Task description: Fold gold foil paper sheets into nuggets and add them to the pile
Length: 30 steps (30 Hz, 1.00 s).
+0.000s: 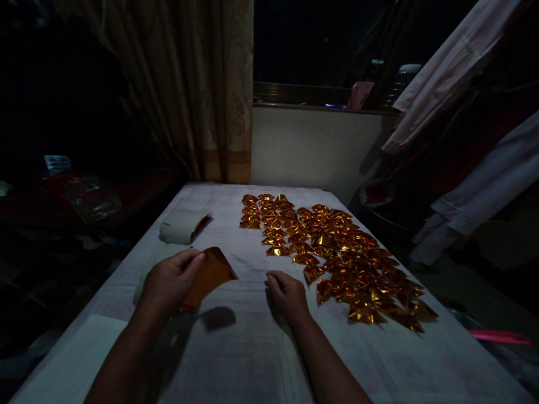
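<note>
My left hand [170, 283] is closed on a flat sheet of gold foil paper [210, 272], lifting it a little above the white table cover [252, 348]. My right hand [286, 292] rests on the cover with its fingers curled under, and nothing shows in it. Just right of that hand lies a wide spread of several folded gold foil pieces [337, 252], running from the table's far middle to its right edge.
A white roll or stack of paper with a gold edge [183, 226] lies at the far left of the table. A curtain [197, 84] hangs behind. Clothes [463, 67] hang at the right, and dark clutter sits at the left.
</note>
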Available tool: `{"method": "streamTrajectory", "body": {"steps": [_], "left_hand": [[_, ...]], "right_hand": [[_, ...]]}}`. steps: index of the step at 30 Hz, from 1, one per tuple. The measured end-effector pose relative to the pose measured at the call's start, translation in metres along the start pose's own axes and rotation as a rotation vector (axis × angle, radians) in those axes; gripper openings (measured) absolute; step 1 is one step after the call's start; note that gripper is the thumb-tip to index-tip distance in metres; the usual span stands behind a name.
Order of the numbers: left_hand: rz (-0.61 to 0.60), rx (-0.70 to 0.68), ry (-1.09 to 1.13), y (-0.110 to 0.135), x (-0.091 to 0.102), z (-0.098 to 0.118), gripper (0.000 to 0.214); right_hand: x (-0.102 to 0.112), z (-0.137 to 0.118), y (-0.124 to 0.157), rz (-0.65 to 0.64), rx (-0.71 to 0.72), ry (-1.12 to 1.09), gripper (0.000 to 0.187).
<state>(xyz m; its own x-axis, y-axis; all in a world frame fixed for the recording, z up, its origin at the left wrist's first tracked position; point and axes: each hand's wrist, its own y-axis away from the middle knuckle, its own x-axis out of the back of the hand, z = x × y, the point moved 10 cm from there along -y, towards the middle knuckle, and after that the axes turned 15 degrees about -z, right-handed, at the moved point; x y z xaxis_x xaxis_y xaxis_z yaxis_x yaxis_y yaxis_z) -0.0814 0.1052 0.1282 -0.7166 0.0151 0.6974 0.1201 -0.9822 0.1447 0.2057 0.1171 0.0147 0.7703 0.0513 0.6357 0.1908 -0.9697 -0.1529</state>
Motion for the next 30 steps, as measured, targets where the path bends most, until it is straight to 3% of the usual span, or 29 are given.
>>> {"method": "streamTrajectory", "body": {"steps": [4, 9, 13, 17, 21, 23, 25, 28, 30], "left_hand": [[-0.167, -0.087, 0.171, -0.014, -0.040, 0.000, 0.048], [-0.203, -0.087, 0.127, -0.022, -0.065, -0.002, 0.038], [-0.243, -0.114, 0.102, -0.022, -0.077, 0.001, 0.035], [-0.289, -0.171, 0.093, -0.022, -0.085, 0.005, 0.037], [-0.479, -0.213, 0.037, -0.021, -0.100, 0.000, 0.036], [-0.517, -0.181, -0.014, -0.020, -0.099, -0.008, 0.034], [-0.437, -0.134, -0.142, -0.020, -0.088, -0.013, 0.033], [-0.313, -0.064, -0.390, -0.018, -0.074, -0.014, 0.035], [-0.287, -0.039, -0.433, -0.018, -0.072, -0.013, 0.035]], "right_hand": [[0.000, 0.001, 0.000, -0.017, 0.055, -0.275, 0.040], [-0.005, -0.009, -0.002, -0.103, 0.132, -0.479, 0.044], [-0.010, -0.027, -0.006, -0.132, 0.183, -0.439, 0.036], [-0.008, -0.034, -0.011, -0.051, 0.186, -0.364, 0.023], [0.005, -0.024, -0.016, 0.031, 0.146, -0.334, 0.025], [0.016, -0.018, -0.017, 0.056, 0.133, -0.333, 0.025], [0.027, -0.017, -0.018, 0.059, 0.145, -0.337, 0.024], [0.034, -0.030, -0.019, -0.080, 0.227, -0.356, 0.019], [0.034, -0.039, -0.018, -0.198, 0.253, -0.366, 0.019]]}}
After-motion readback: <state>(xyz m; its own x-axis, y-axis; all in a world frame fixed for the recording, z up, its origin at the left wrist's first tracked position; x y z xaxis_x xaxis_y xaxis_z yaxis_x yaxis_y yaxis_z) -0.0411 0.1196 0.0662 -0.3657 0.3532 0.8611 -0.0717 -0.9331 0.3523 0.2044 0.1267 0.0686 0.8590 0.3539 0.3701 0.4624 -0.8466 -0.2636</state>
